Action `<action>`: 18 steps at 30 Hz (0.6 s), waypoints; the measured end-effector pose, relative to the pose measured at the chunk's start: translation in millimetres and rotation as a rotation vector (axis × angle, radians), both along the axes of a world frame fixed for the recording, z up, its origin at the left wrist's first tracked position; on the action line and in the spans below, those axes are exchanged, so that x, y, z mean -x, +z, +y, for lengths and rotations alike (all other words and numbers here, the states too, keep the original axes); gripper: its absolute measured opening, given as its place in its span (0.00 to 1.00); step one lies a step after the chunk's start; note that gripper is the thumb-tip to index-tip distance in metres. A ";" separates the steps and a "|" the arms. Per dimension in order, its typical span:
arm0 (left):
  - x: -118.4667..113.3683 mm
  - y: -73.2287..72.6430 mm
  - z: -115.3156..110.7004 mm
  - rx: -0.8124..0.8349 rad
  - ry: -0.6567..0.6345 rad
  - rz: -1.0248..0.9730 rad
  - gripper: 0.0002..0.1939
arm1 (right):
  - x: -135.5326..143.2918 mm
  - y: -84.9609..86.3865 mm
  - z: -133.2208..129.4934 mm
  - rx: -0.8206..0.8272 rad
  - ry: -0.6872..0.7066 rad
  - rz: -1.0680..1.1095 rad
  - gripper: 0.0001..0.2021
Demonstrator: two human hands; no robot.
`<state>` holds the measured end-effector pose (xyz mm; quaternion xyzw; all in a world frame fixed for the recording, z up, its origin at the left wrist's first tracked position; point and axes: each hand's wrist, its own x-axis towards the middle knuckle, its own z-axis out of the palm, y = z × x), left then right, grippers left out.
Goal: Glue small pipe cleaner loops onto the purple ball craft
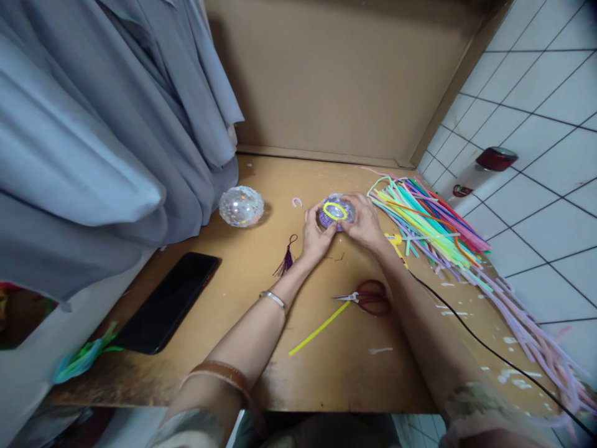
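Observation:
Both my hands are around a purple, glittery, see-through ball [321, 219] at the middle of the table. A yellow ring [334, 203] of what looks like pipe cleaner rests against its top. My left hand [317, 235] grips the ball's left side, its thumb at the near edge of the ring. From the right, my right hand [364, 223] closes on the ball, thumb also near the ring. Red-handled scissors [368, 297] lie nearer to me, touching a straight yellow strip [319, 328]. A dark purple tassel [287, 258] lies left of my left wrist.
A clear, speckled ball [241, 206] and a small pale curved piece [297, 202] lie leftward. At left is a black phone [170, 303]. Colourful pipe cleaners [433, 218] pile up at right, beside a yellow glue gun [395, 240] with a black cable [471, 333]. Grey cloth [140, 124] hangs at left.

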<state>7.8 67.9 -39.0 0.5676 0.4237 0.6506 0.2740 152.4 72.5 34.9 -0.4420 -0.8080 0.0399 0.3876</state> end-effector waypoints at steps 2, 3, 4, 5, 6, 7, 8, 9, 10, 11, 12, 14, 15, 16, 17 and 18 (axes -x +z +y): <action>-0.2 2.1 -1.4 0.010 0.014 -0.009 0.29 | -0.3 -0.9 1.4 -0.006 0.010 0.013 0.24; -0.3 3.3 -2.3 0.012 0.022 -0.012 0.29 | -0.6 -1.3 2.4 -0.005 0.017 0.021 0.23; -0.5 4.5 -3.1 0.009 0.030 -0.010 0.29 | -0.9 -1.6 3.4 -0.001 0.026 0.027 0.23; -0.6 5.5 -3.9 0.006 0.036 -0.006 0.29 | -1.3 -1.8 4.6 0.005 0.035 0.031 0.23; -0.7 6.2 -4.4 0.004 0.040 -0.004 0.29 | -1.9 -1.9 5.7 0.012 0.042 0.036 0.22; -0.7 6.6 -4.8 0.004 0.043 -0.003 0.28 | -2.6 -1.8 6.7 0.018 0.050 0.042 0.21; -0.7 6.7 -5.0 0.006 0.044 -0.001 0.28 | -3.4 -1.6 7.6 0.021 0.056 0.051 0.20; -0.7 6.6 -5.0 0.009 0.044 0.001 0.28 | -4.3 -1.2 8.3 0.022 0.063 0.064 0.19; -0.6 6.3 -5.0 0.011 0.045 0.003 0.28 | -5.1 -0.8 8.8 0.022 0.071 0.079 0.17; -0.5 5.9 -4.9 0.012 0.045 0.005 0.28 | -5.9 -0.4 9.3 0.021 0.078 0.094 0.15; -0.4 5.5 -4.8 0.012 0.045 0.006 0.28 | -6.6 -0.1 9.6 0.022 0.085 0.108 0.14; -0.2 4.7 -4.5 0.011 0.043 0.006 0.28 | -7.4 0.2 10.1 0.026 0.090 0.127 0.14; -0.3 4.4 -4.4 0.010 0.042 0.005 0.28 | -7.6 0.1 10.3 0.029 0.089 0.130 0.14; -0.3 4.2 -4.2 0.010 0.040 0.003 0.28 | -7.5 0.0 10.5 0.032 0.087 0.130 0.15; -0.5 4.0 -4.1 0.010 0.039 0.000 0.28 | -7.3 -0.2 10.6 0.037 0.084 0.127 0.17; -0.6 3.9 -3.9 0.011 0.037 -0.004 0.28 | -7.1 -0.3 10.7 0.040 0.081 0.122 0.18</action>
